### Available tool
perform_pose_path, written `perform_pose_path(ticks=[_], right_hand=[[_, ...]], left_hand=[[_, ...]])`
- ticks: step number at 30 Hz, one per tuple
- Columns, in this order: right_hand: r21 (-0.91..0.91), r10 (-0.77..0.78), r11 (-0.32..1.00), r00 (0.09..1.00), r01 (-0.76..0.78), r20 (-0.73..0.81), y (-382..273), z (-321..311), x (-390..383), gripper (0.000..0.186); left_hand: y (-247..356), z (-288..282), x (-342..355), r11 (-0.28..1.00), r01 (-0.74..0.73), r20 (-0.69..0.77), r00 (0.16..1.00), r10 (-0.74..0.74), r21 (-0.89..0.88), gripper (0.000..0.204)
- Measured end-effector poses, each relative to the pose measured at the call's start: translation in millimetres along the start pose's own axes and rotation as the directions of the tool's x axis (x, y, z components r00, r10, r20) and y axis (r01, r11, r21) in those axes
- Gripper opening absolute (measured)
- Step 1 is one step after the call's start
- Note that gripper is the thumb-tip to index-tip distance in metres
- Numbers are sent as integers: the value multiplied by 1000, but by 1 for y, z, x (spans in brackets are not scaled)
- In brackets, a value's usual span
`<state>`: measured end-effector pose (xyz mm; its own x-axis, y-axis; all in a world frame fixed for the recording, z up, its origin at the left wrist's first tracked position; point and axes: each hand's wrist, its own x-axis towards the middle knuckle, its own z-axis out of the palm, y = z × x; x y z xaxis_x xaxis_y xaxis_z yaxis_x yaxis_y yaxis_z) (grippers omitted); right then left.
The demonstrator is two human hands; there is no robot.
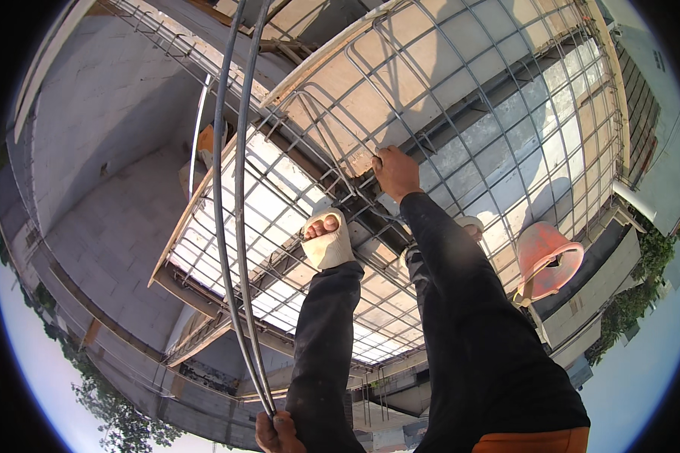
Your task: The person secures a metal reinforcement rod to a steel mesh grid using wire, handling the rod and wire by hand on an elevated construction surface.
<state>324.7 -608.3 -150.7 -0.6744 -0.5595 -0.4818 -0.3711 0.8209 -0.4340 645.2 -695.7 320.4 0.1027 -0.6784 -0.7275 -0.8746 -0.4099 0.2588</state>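
My left hand (277, 433), low in the picture, is closed around the lower ends of two long steel rebars (239, 196). They run side by side up past the top edge, bowing slightly. Over the rebar mesh (472, 162), my right hand (397, 174) is held with its fingers curled at the bars; what they grip is hidden. Under the mesh lie wooden formwork panels (415, 64). My left foot, in a cream open-toed covering (329, 241), stands on the mesh just below that hand. My right foot is mostly hidden behind my right arm.
A red bucket (548, 260) sits tilted at the right, by the mesh's edge. Bent steel bars (317, 124) stick up from the mesh. On the left, past the panel edge, the deck drops to a lower space with grey block walls (117, 234). A wooden edge board (610, 83) bounds the far right.
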Motion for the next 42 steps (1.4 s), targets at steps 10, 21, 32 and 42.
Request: perform_pose_path(ticks=[10, 21, 32, 42], right_hand=[[-83, -37, 996, 991, 27, -128, 23, -13, 5, 20], [240, 271, 922, 948, -305, 164, 66, -57, -10, 27], [56, 295, 951, 945, -305, 140, 68, -15, -77, 26], [78, 410, 900, 893, -430, 184, 44, -32, -108, 34]], left_hand=[[-3, 4, 3, 999, 40, -5, 999, -40, 5, 26], [14, 12, 10, 987, -108, 48, 993, 103, 116, 30], [3, 14, 13, 966, -204, 41, 979, 200, 161, 29], [1, 10, 13, 953, -206, 70, 978, 195, 223, 30]])
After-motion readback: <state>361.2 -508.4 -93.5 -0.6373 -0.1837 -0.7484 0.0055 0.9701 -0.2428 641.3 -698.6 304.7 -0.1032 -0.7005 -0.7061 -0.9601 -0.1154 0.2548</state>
